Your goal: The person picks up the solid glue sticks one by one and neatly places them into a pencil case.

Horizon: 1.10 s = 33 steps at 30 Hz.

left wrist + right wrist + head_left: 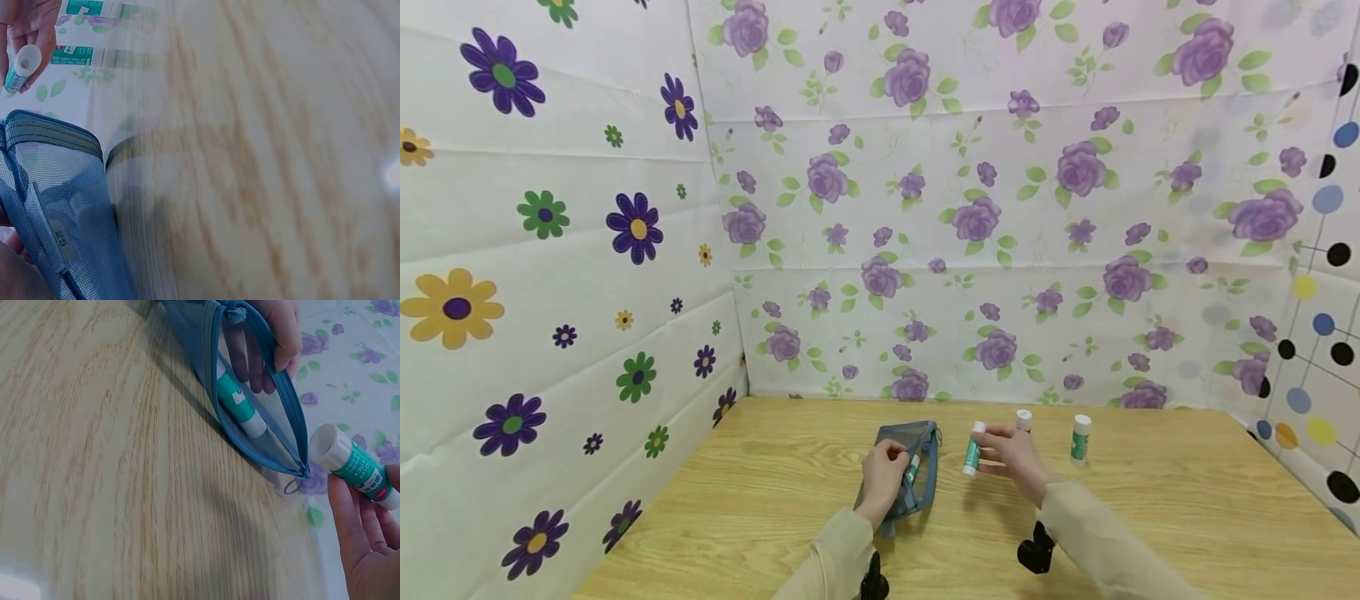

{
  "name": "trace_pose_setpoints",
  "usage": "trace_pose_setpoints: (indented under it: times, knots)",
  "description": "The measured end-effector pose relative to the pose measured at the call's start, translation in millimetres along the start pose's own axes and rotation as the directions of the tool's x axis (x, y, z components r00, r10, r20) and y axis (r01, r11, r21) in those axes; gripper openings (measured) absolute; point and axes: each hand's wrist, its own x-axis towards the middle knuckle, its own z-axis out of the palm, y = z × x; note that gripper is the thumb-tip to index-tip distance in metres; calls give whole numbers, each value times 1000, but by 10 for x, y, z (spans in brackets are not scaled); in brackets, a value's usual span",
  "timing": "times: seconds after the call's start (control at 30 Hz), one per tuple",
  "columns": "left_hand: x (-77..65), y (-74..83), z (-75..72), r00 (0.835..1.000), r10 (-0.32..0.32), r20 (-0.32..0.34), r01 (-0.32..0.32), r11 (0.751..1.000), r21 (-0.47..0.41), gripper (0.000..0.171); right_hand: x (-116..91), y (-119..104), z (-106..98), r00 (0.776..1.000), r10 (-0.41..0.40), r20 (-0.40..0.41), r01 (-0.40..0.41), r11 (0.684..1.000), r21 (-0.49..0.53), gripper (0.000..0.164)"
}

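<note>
The left hand [885, 477] pinches the rim of a blue mesh zippered pouch [933, 471], fingers inside and thumb outside, seemingly to spread its mouth; whether the pouch rests fully on the wooden table [737, 500] is hard to tell. One green-and-white cylindrical glue stick [237, 400] lies inside. The right hand [1011, 454] grips a second glue stick [972, 454] between thumb and fingers, one end toward the mouth, probably for easy entry. Two more glue sticks [1080, 439] stand upright beyond, likely within reach.
</note>
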Motion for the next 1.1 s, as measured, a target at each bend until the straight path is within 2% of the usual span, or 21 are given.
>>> trace_pose_setpoints:
  times: [0.43, 0.77, 1.1]
  knots:
    - [9, 38, -7, 1000, -3, 12, 3, 1000, -1, 6, -3, -3, 178, 998, 20, 58, -20, 1000, 2, 49]
    - [15, 40, -13, 1000, -13, 12, 13, 1000, -6, 6, 48, 99, 288, 1000, 18, 26, -18, 1000, -25, 43]
    - [-11, 49, -34, 1000, -3, 12, 3, 1000, -7, 6, 59, 178, 363, 998, 60, 25, -59, 998, -28, 47]
